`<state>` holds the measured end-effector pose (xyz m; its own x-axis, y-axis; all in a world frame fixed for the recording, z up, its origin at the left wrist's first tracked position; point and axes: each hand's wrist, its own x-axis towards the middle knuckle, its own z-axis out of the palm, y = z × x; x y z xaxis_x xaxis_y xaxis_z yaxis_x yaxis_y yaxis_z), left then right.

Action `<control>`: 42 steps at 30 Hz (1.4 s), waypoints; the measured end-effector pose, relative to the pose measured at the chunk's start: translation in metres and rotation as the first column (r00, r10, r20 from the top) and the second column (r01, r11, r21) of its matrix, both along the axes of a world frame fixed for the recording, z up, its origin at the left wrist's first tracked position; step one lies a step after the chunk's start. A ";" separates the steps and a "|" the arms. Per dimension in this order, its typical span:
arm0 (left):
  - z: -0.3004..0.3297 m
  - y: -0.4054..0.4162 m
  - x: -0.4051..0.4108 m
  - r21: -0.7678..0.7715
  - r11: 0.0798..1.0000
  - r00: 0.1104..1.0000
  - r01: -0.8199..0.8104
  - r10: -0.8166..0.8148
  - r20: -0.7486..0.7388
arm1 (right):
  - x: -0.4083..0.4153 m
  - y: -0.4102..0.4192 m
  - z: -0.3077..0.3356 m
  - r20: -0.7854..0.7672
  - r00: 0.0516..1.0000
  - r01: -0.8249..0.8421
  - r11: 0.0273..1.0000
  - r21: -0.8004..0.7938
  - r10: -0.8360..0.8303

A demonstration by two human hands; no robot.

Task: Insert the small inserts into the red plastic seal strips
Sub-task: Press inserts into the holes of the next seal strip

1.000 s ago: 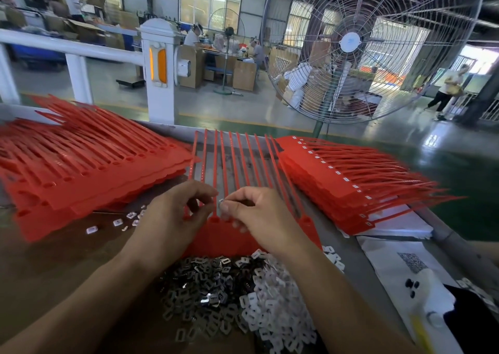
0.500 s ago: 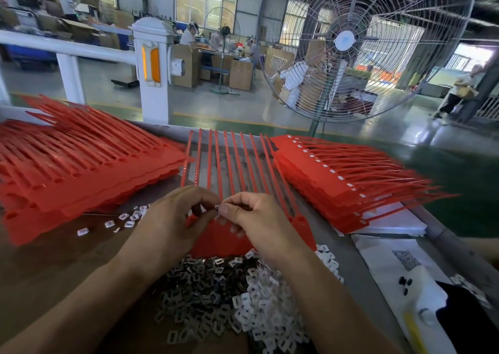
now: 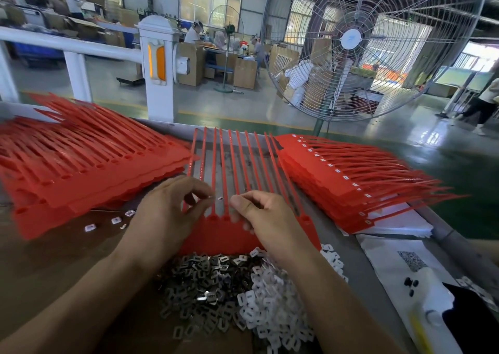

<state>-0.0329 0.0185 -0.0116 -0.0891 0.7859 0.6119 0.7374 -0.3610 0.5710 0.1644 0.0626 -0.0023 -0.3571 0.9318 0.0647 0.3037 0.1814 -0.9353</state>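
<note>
A comb of red seal strips (image 3: 229,236) lies flat in the middle of the table, tails pointing away from me. My left hand (image 3: 170,213) hovers over its left heads, thumb and forefinger pinching a small insert (image 3: 219,198). My right hand (image 3: 266,218) is just to the right of it, fingers curled and thumb against forefinger, with nothing visible in them. A gap separates the two hands. In front of the comb lies a heap of grey metal inserts (image 3: 202,280) beside a heap of white plastic inserts (image 3: 270,316).
Tall stacks of red strip combs stand at the left (image 3: 89,170) and right (image 3: 337,183). A few loose inserts (image 3: 116,220) lie by the left stack. White paper and a bag (image 3: 399,270) cover the right table edge. A big floor fan (image 3: 351,40) stands beyond the table.
My two hands, which met fingertip to fingertip over the strip heads, have drawn slightly apart. The insert now shows in the gap at my left fingertips.
</note>
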 end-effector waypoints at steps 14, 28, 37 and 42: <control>-0.001 0.006 -0.024 -0.403 0.903 0.986 -0.149 0.165 0.004 | 0.008 0.002 -0.003 0.064 0.996 0.068 0.998 0.007 -0.068; 0.006 0.004 -0.031 -0.464 0.877 0.992 -0.123 0.102 -0.071 | 0.005 0.001 -0.004 0.101 0.993 0.065 0.997 0.029 -0.068; 0.002 0.009 -0.040 -0.467 0.877 0.988 -0.113 0.147 0.037 | 0.006 0.000 -0.004 0.122 0.990 0.062 0.997 0.044 -0.067; 0.001 0.009 -0.040 -0.532 0.838 0.988 -0.119 0.154 0.023 | 0.006 -0.002 -0.001 0.126 0.990 0.054 0.996 0.064 -0.062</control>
<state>-0.0734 0.0279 -0.0101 -0.2429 0.9651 0.0979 0.7136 0.1094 0.6920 0.1707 0.0603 -0.0035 -0.3115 0.9470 0.0786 0.4312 0.2146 -0.8763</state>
